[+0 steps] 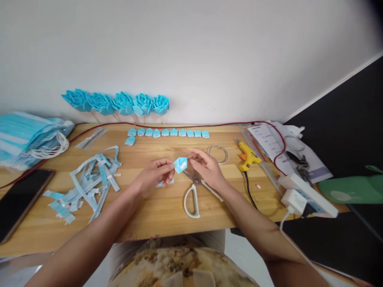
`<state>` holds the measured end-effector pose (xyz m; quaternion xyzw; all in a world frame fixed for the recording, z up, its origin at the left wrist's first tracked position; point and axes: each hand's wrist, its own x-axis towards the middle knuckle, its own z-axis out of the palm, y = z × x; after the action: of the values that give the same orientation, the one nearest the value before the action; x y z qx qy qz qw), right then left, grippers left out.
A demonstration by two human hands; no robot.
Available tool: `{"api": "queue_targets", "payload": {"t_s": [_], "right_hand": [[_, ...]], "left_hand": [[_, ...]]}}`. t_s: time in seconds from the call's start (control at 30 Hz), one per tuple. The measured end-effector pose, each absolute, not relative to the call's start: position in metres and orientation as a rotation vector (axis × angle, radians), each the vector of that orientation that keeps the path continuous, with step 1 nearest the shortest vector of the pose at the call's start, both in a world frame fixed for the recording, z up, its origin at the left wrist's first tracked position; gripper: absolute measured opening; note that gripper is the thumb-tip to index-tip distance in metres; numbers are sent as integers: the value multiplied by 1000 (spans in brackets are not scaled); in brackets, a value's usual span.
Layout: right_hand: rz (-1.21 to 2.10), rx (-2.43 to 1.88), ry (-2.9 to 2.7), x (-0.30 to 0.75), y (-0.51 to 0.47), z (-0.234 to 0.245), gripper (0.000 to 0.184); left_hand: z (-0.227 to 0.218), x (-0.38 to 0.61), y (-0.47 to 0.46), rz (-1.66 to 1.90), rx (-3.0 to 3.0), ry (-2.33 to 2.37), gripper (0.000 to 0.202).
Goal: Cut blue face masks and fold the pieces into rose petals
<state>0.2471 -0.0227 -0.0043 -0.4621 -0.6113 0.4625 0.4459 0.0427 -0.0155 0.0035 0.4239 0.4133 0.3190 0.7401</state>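
A small folded piece of blue mask fabric [180, 164], with a white patch at its lower edge, is pinched between the thumb and fingers of my left hand [157, 172]. My right hand [207, 166] is at the piece's right edge, its fingers apart and slightly bent; whether the fingertips touch the fabric I cannot tell. Beneath my hands lie scissors [192, 202] with pale handles, partly covered by the right hand. Another flat bit of blue fabric [165, 183] rests on the table, half hidden by my left hand. Farther back, a row of similar folded blue pieces [174, 132] is laid out.
Blue fabric flowers [123, 103] on sticks lean against the wall. Cut strips [89, 183], a phone [22, 203] and a bag of masks [26, 137] are left. A tape roll [218, 154], yellow glue gun [247, 155], its cord and a power strip [311, 195] are right.
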Motion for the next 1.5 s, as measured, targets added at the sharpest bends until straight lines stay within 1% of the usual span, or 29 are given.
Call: {"api": "queue_targets", "payload": {"t_s": [0.07,0.17,0.23,0.3,0.47,0.6,0.8,0.97,1.03,1.17,1.27,1.37,1.43,1.5], "right_hand": [[998,-1126,-1614,247,-23,-4,32],[841,-1051,-1750,247,-23,-2,17],[805,-1021,-1800,248,-22,0,8],[811,-1023,-1791,250,-19,2,4],[936,-1081,-1632,258,-6,6,9],[925,-1195,-1626,251,21,10,13],[980,-1084,-1707,213,82,10,18],[1225,-1018,-1734,174,109,4,20],[1310,-1024,-1732,161,112,2,20],[1414,-1069,-1720,149,113,1,19],[1430,-1046,-1724,155,112,5,24],[1327,-967,-1781,168,105,13,30],[1216,-945,-1818,179,96,20,26],[1137,-950,-1826,189,85,26,19]], "left_hand": [[6,42,-17,652,889,874,29],[8,42,-17,612,880,842,31],[7,42,-17,609,887,834,31],[4,41,-15,633,897,836,32],[0,43,-13,717,1067,973,33],[5,46,-17,687,1257,1015,29],[8,46,-22,649,1494,980,26],[3,47,-22,604,1600,877,22],[2,47,-23,573,1676,827,26],[4,45,-25,533,1804,721,39],[5,41,-23,567,1687,731,43],[0,39,-16,706,1348,780,44],[-4,38,-11,834,1083,791,42],[-6,38,-6,918,862,793,35]]}}
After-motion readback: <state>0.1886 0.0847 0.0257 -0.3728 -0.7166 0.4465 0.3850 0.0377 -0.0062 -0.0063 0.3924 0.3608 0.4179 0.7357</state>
